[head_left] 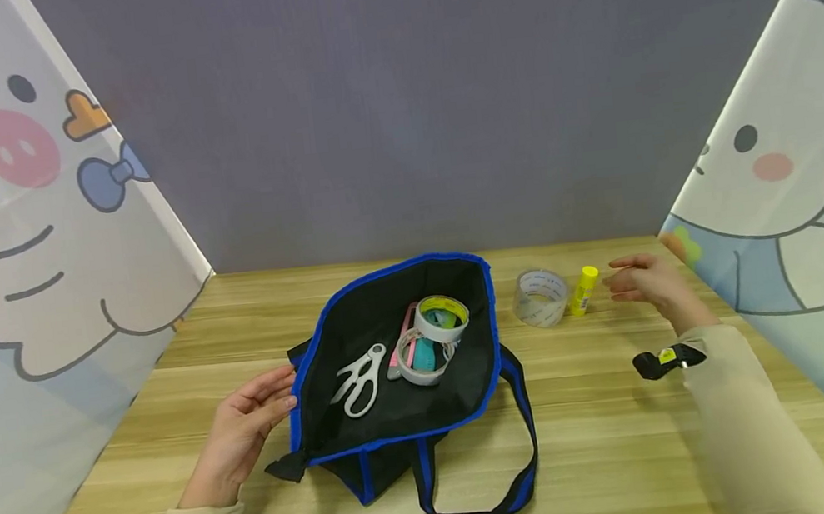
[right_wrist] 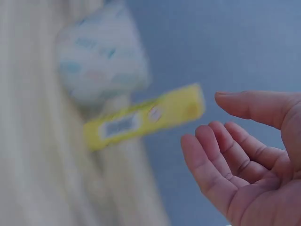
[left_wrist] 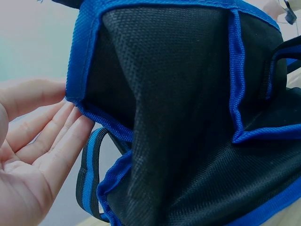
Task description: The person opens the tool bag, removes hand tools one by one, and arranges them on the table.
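A black bag with blue trim (head_left: 464, 398) gapes toward me on the table. My left hand (head_left: 248, 421) pinches its left rim between thumb and fingers; the left wrist view shows the fingertips at the trimmed corner. Inside lie white-handled scissors (head_left: 360, 380), a pink utility knife (head_left: 395, 366), a teal item (head_left: 425, 356) partly covered, and two tape rolls, one (head_left: 444, 333) overlapping the other (head_left: 425, 377). Right of the bag stands a yellow glue stick (head_left: 583, 293). My right hand (head_left: 644, 283) is just right of it, apart from it, fingers loosely bent and holding nothing.
A wide roll of clear tape (head_left: 528, 308) sits between the bag and the glue stick. The bag's strap (head_left: 529, 479) loops over the wooden table (head_left: 599, 455) in front. A grey panel (head_left: 413, 123) rises behind, with cartoon-printed sheets (head_left: 791, 209) on both sides.
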The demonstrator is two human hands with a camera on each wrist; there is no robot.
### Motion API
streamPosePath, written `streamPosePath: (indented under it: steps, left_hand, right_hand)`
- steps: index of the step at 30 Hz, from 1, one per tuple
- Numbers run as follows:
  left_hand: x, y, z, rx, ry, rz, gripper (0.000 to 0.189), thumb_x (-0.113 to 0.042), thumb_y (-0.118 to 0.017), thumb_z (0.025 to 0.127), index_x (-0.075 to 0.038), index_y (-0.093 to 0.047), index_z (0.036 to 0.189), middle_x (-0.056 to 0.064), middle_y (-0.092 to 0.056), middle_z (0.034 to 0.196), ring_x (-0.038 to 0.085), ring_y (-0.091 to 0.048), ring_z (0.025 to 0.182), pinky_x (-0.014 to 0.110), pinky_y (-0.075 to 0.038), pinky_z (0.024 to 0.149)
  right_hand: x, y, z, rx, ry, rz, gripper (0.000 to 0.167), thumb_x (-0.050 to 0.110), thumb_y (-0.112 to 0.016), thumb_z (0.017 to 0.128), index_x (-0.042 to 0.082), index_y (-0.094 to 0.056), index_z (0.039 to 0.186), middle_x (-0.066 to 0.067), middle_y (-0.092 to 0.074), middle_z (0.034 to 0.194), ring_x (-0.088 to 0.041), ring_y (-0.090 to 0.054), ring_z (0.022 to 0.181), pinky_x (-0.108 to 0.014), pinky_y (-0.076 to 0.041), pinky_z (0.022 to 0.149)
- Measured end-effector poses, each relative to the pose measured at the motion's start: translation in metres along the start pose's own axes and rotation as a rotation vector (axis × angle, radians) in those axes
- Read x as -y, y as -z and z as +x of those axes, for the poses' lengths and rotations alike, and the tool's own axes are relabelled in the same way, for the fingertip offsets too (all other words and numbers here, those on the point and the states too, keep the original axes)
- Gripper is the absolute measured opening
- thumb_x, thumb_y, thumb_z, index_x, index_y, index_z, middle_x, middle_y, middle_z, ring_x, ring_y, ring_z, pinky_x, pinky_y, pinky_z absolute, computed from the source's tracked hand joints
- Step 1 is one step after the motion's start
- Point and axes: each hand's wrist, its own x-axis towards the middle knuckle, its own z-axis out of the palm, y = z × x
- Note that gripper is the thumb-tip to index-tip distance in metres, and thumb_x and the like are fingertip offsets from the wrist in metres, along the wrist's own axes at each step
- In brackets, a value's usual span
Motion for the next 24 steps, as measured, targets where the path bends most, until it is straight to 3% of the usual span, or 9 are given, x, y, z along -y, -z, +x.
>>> streamPosePath:
  steps: [5,11,18,24]
  left_hand:
    - [-0.001,-0.001,0.001,-0.021,0.006,0.035,0.045,0.018,-0.05,0.095,-0.009,-0.069,0.125,0.001,-0.07,0.116,0.012,-0.066,0.105,0.023,-0.055,0.088]
    - [-0.002,-0.001,0.001,-0.025,0.007,0.044,0.044,0.019,-0.05,0.095,-0.007,-0.069,0.125,0.001,-0.07,0.115,0.012,-0.067,0.104,0.023,-0.055,0.088]
    - [-0.001,0.0,0.0,-0.018,0.002,0.035,0.044,0.019,-0.05,0.095,-0.006,-0.068,0.126,0.001,-0.07,0.116,0.012,-0.066,0.104,0.023,-0.055,0.088]
    - [0.0,-0.001,0.0,-0.021,0.006,0.039,0.045,0.019,-0.051,0.094,-0.009,-0.069,0.125,0.0,-0.07,0.115,0.011,-0.066,0.104,0.023,-0.055,0.088]
  right_hand:
    - [0.028,-0.014,-0.003,0.005,0.061,0.014,0.045,0.006,-0.061,0.097,-0.015,-0.042,0.132,0.012,-0.061,0.09,-0.006,-0.066,0.079,-0.024,-0.059,0.073]
    - [0.057,-0.047,-0.003,0.045,0.127,0.052,0.033,0.005,-0.065,0.096,-0.007,-0.051,0.124,0.008,-0.064,0.088,-0.008,-0.066,0.077,-0.025,-0.059,0.073]
    - [0.081,-0.09,0.003,0.092,0.156,0.084,0.04,0.004,-0.065,0.095,-0.012,-0.051,0.128,0.005,-0.066,0.088,-0.011,-0.068,0.076,-0.029,-0.061,0.071]
    - [0.094,-0.13,0.011,0.197,0.198,0.185,0.036,-0.004,-0.063,0.093,-0.015,-0.052,0.126,0.0,-0.068,0.088,-0.018,-0.069,0.075,-0.032,-0.061,0.071]
